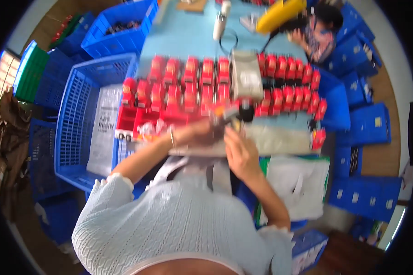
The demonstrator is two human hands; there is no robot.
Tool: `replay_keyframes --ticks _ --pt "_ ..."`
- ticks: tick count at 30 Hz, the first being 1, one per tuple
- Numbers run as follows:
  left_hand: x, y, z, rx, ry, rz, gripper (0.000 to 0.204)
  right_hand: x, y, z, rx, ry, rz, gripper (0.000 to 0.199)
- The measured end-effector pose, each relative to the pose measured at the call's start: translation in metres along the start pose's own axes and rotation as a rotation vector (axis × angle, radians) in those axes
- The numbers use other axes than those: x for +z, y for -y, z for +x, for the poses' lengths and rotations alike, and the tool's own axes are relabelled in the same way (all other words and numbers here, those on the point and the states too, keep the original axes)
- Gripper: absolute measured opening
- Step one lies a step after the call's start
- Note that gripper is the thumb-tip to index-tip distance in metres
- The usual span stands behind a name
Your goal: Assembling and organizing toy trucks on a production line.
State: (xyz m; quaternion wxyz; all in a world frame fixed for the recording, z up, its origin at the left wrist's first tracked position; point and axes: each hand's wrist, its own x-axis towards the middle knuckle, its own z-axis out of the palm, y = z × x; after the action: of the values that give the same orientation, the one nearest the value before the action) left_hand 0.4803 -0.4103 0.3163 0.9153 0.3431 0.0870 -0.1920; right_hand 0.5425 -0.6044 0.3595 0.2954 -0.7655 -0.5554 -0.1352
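My left hand (201,130) is closed around a dark piece with a black round end (246,110), blurred by motion, so its kind is unclear. Close beside it, my right hand (241,152) has its thumb and fingers pinched together at the near side of this piece. Something small and yellowish shows by those fingertips, too blurred to name. Beyond both hands, red plastic pieces like small toy vehicles (173,94) stand in rows on the table. A red divided tray (127,120) holding white and orange bits lies left of my left hand.
A grey box-like block (247,75) stands among the red rows. At the left is a large blue crate (69,133) with a printed sack in it. Right of my lap, a white sheet (298,188) covers a green-edged bin. A person (323,34) sits at the far right.
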Motion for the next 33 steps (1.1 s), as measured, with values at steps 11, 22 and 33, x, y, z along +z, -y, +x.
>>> replay_keyframes --ticks 11,22,33 --pt "0.001 -0.033 -0.006 0.041 0.099 0.014 0.077 0.010 -0.026 0.032 0.039 0.139 -0.003 0.037" --pt "0.035 -0.028 -0.031 0.178 -0.052 0.232 0.088 0.008 -0.012 0.033 0.001 0.044 0.016 0.038" --pt "0.037 -0.014 -0.041 0.227 0.027 0.298 0.079 0.030 -0.012 0.027 0.563 -0.440 1.217 0.026"
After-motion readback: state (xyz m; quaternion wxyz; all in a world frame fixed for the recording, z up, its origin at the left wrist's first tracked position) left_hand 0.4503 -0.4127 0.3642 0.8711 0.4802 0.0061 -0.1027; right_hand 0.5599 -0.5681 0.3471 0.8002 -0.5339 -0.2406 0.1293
